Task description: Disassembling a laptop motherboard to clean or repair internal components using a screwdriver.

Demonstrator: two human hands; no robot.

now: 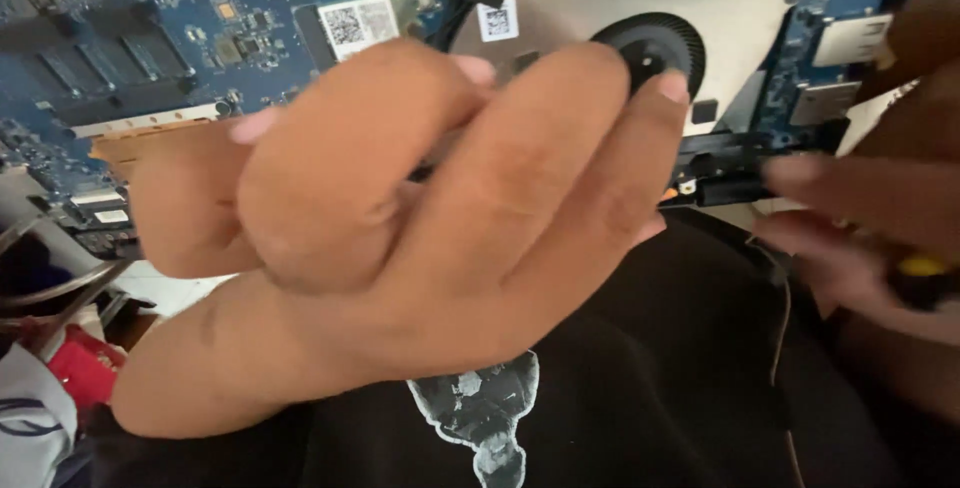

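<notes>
While left hand (400,218) hides much board (150,38), grip unclear | right hand (860,238) blurred, around yellow-handled tool (925,273)

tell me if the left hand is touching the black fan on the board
Cannot tell. In the head view the left hand overlaps the lower left of the fan, hiding any gap or contact.

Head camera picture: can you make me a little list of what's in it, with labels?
Left hand: close to the camera, fingers curled; what it grips cannot be told
Right hand: blurred, at the right edge, holding a tool with a yellow and black handle
Behind the hands: blue circuit board, round black fan
Below: black cloth with a white print
</notes>
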